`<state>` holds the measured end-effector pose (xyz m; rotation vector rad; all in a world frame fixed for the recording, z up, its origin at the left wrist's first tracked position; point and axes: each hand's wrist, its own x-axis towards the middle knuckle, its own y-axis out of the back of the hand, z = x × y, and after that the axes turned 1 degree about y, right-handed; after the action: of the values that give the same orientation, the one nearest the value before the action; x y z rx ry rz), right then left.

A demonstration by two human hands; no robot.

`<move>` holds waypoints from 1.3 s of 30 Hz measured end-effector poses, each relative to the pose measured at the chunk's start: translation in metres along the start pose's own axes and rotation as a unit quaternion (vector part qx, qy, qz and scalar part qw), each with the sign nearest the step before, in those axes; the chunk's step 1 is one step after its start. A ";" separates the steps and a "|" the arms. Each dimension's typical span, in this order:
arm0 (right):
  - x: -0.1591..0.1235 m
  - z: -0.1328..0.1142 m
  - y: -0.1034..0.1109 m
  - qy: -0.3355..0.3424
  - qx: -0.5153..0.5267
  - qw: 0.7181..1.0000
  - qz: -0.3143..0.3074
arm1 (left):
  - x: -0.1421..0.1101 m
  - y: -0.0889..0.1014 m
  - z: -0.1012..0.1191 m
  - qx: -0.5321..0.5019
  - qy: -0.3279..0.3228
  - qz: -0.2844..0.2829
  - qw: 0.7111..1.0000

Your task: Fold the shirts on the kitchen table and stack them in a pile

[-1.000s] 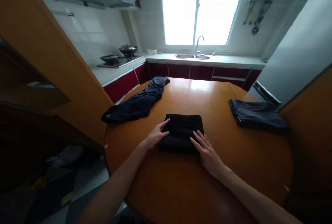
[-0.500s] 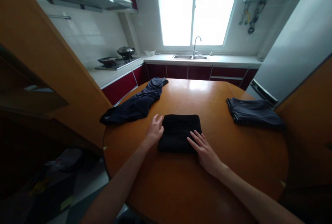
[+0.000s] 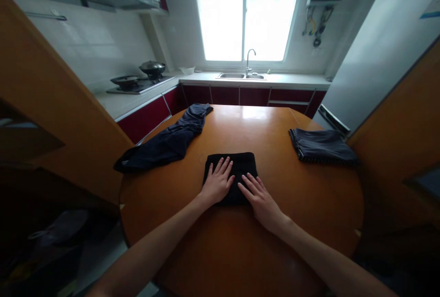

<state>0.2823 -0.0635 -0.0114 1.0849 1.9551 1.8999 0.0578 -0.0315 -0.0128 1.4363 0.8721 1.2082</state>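
Note:
A black folded garment lies as a neat rectangle on the wooden table, in front of me. On its left half my left hand rests flat, fingers spread and pointing away from me. My right hand lies over the garment's near right part, its fingers stretched out and slightly apart. Neither hand grips the cloth. Parts of the garment's near edge are covered by my hands.
Dark blue trousers lie lengthwise at the table's left edge. A folded dark grey garment sits at the right. Beyond the table are a sink, a stove with a lidded pan, and a fridge on the right.
My left hand has moved from the garment's left edge onto its top and flattened there. My right hand stays on the near right part. The view has turned slightly right.

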 end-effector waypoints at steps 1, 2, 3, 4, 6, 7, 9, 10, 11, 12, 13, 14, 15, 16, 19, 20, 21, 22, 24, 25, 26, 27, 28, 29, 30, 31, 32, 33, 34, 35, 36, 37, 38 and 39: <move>0.001 -0.001 0.001 -0.002 0.000 1.000 -0.006 | -0.001 -0.001 -0.002 0.006 0.006 0.005 1.000; 0.002 -0.001 0.002 -0.005 0.002 1.000 -0.014 | -0.001 -0.001 -0.003 0.010 0.011 0.010 1.000; 0.003 -0.001 0.003 -0.008 0.005 1.000 -0.020 | -0.001 -0.001 -0.003 0.012 0.014 0.013 1.000; 0.003 -0.001 0.003 -0.010 0.009 1.000 -0.027 | -0.001 -0.001 -0.003 0.013 0.015 0.016 1.000; 0.004 0.000 0.004 -0.014 0.018 0.999 -0.038 | 0.000 0.001 -0.002 0.013 0.014 0.020 1.000; 0.003 0.000 0.005 -0.016 0.024 0.999 -0.042 | 0.001 0.001 -0.002 0.013 0.013 0.021 1.000; 0.001 0.000 0.009 -0.020 0.043 0.998 -0.052 | 0.002 0.002 -0.002 0.013 0.015 0.018 1.000; -0.001 -0.001 0.013 -0.022 0.059 0.996 -0.058 | 0.002 0.002 -0.002 0.013 0.017 0.016 1.000; -0.001 -0.002 0.018 -0.025 0.078 0.995 -0.065 | 0.002 0.003 -0.002 0.014 0.017 0.013 1.000; -0.001 -0.003 0.024 -0.029 0.100 0.992 -0.070 | 0.003 0.003 -0.002 0.015 0.016 0.013 1.000; 0.000 -0.004 0.030 -0.035 0.121 0.990 -0.070 | 0.003 0.002 -0.003 0.016 0.012 0.013 1.000; 0.004 -0.005 0.035 -0.043 0.138 0.987 -0.066 | 0.003 0.001 -0.003 0.017 0.008 0.015 1.000; 0.010 -0.006 0.039 -0.051 0.150 0.986 -0.057 | 0.003 0.000 -0.004 0.018 0.003 0.018 1.000; 0.018 -0.006 0.040 -0.058 0.154 0.985 -0.047 | 0.003 -0.001 -0.005 0.019 0.001 0.021 1.000; 0.051 0.002 0.033 -0.068 0.143 0.987 -0.032 | 0.004 -0.006 -0.007 0.022 0.004 0.025 0.999; 0.063 0.007 0.026 -0.075 0.135 0.987 -0.038 | 0.004 -0.007 -0.008 0.022 0.006 0.025 0.999; 0.074 0.014 0.019 -0.088 0.125 0.987 -0.046 | 0.005 -0.008 -0.008 0.021 0.006 0.025 0.999; 0.084 0.021 0.012 -0.106 0.115 0.986 -0.054 | 0.005 -0.008 -0.008 0.019 0.008 0.025 0.999; 0.100 0.035 -0.001 -0.145 0.101 0.982 -0.069 | 0.005 -0.007 -0.008 0.016 0.010 0.026 0.999; 0.105 0.042 -0.006 -0.159 0.097 0.980 -0.073 | 0.005 -0.007 -0.008 0.015 0.011 0.026 0.999; 0.109 0.049 -0.009 -0.168 0.095 0.978 -0.074 | 0.005 -0.006 -0.008 0.015 0.011 0.025 1.000; 0.111 0.054 -0.012 -0.172 0.094 0.978 -0.070 | 0.005 -0.006 -0.007 0.015 0.011 0.025 1.000; 0.113 0.059 -0.014 -0.172 0.094 0.979 -0.062 | 0.004 -0.005 -0.007 0.015 0.010 0.024 1.000; 0.113 0.063 -0.015 -0.172 0.094 0.979 -0.051 | 0.004 -0.005 -0.006 0.015 0.010 0.022 1.000; 0.114 0.067 -0.016 -0.173 0.096 0.980 -0.039 | 0.004 -0.004 -0.006 0.014 0.012 0.020 1.000; 0.114 0.070 -0.017 -0.178 0.101 0.978 -0.029 | 0.004 -0.004 -0.006 0.011 0.015 0.014 1.000; 0.114 0.073 -0.018 -0.185 0.111 0.976 -0.022 | 0.005 -0.003 -0.008 0.007 0.019 0.007 1.000; 0.114 0.076 -0.019 -0.195 0.123 0.973 -0.017 | 0.006 -0.003 -0.009 0.000 0.025 0.000 1.000; 0.114 0.079 -0.020 -0.206 0.136 0.969 -0.010 | 0.008 -0.002 -0.012 -0.007 0.035 -0.006 0.999; 0.115 0.081 -0.022 -0.214 0.149 0.965 -0.003 | 0.010 -0.001 -0.015 -0.015 0.048 -0.009 0.999; 0.115 0.083 -0.024 -0.218 0.162 0.962 0.007 | 0.012 -0.001 -0.019 -0.024 0.064 -0.011 0.998; 0.116 0.085 -0.026 -0.221 0.174 0.960 0.018 | 0.014 0.000 -0.023 -0.033 0.081 -0.013 0.996; 0.116 0.086 -0.028 -0.222 0.186 0.957 0.031 | 0.016 0.000 -0.027 -0.043 0.097 -0.015 0.994; 0.116 0.088 -0.030 -0.224 0.200 0.953 0.045 | 0.017 0.001 -0.031 -0.053 0.110 -0.019 0.992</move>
<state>0.2434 0.0802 -0.0136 1.5718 2.0755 1.1621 0.0315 -0.0076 -0.0091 1.2126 0.9645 1.3821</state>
